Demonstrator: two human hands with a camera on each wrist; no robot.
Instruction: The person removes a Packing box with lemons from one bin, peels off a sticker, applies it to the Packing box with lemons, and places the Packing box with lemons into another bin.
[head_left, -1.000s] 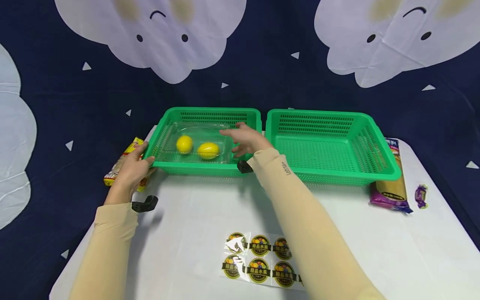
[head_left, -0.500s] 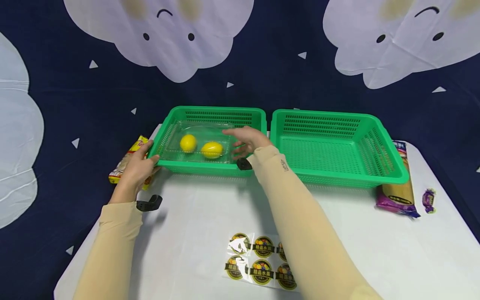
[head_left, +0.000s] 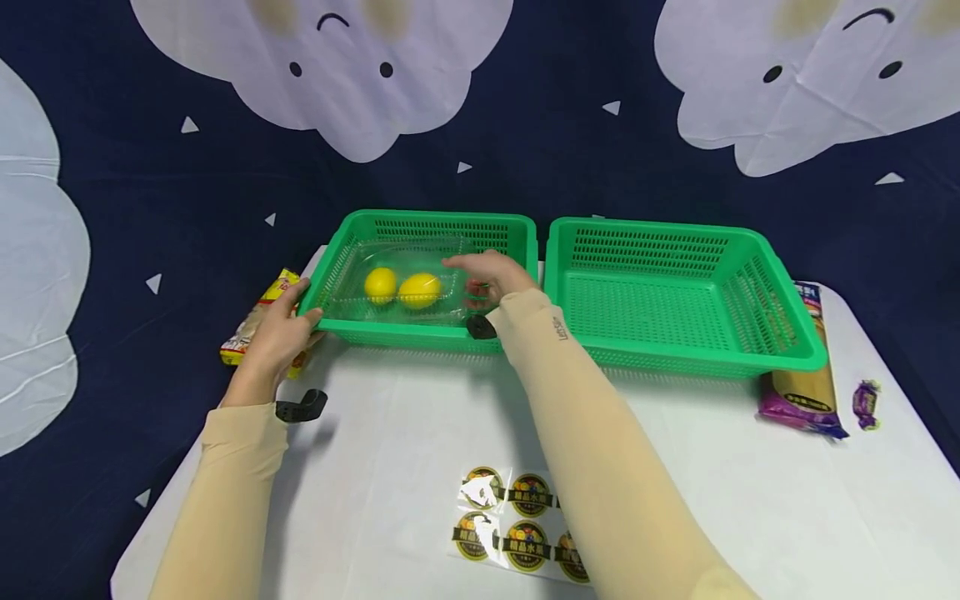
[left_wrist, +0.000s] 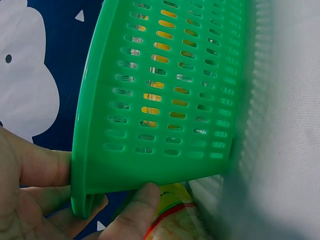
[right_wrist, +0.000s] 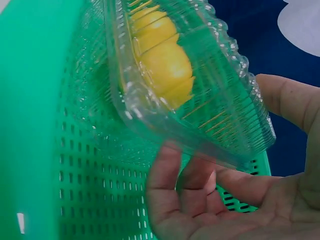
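Two yellow lemons, one (head_left: 380,285) on the left and one (head_left: 420,289) on the right, sit in a clear plastic fruit box (right_wrist: 142,112) inside the left green basket (head_left: 405,332). My right hand (head_left: 495,279) holds the box's right end; in the right wrist view the thumb is at its upper rim and the fingers are under its bottom edge. That end of the box tilts up. At the basket's front left corner, my left hand (head_left: 277,337) grips the rim, thumb over the edge.
A second green basket (head_left: 675,357) stands right beside the first. Snack bags lie at the left (head_left: 234,346) and right (head_left: 806,392), with a purple wrapped candy (head_left: 866,404) further right. A sheet of round stickers (head_left: 510,521) lies in front, partly under the right sleeve.
My right hand has taken hold of the box and raised its right end. The right lemon has rolled left against the other one. My left hand stays on the basket rim.
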